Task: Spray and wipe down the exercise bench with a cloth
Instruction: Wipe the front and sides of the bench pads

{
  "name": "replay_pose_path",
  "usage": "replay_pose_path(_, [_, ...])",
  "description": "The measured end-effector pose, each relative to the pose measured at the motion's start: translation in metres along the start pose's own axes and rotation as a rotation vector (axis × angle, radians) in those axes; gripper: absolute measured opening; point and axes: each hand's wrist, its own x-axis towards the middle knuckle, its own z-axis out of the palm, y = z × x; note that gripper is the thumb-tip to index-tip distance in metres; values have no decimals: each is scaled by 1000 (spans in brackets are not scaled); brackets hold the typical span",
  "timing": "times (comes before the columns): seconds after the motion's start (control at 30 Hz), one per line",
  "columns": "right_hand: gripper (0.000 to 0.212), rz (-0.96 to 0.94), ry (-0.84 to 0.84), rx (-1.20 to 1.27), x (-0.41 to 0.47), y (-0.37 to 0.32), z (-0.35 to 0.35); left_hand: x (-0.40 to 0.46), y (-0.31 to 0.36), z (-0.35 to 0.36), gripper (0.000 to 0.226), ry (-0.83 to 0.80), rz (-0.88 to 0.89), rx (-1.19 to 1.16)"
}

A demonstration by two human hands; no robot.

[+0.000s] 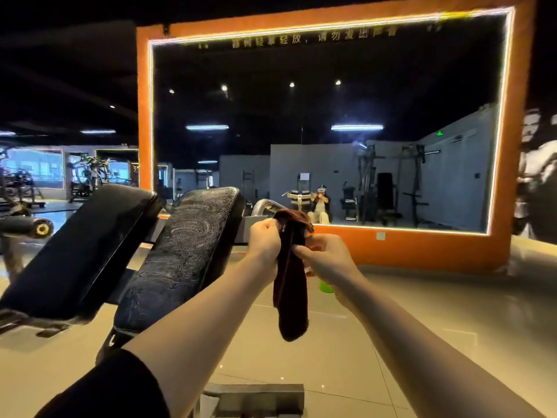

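A dark brown cloth (291, 291) hangs in the air to the right of the exercise bench. My left hand (264, 241) grips its upper part and my right hand (327, 256) pinches it just below, both at chest height. The bench has two black padded sections: the nearer pad (180, 254) shows pale wipe streaks, the left pad (78, 248) looks plain. A small green object (325, 287), possibly the spray bottle, peeks out under my right wrist; most of it is hidden.
A large mirror in an orange, light-edged frame (509, 176) stands on the floor behind the bench. A metal bench foot (256, 398) lies at the bottom centre. Gym machines (87, 176) stand far left. Pale tiled floor (422, 312) spreads to the right.
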Motion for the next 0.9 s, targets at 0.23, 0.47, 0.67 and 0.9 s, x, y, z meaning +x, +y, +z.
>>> replay_pose_path(0.23, [8,12,158,-31,9,6,12,-25,-2,-11,25,-255,-119,55])
replay_pose_path(0.47, [34,52,241,-260,21,6,11,-6,-14,-29,18,131,191,582])
replay_pose_path(0.67, [28,139,290,46,22,8,11,-3,1,-22,32,145,174,475])
replay_pose_path(0.9, [66,61,-122,277,24,-41,10,-15,42,-53,18,-8,116,-28])
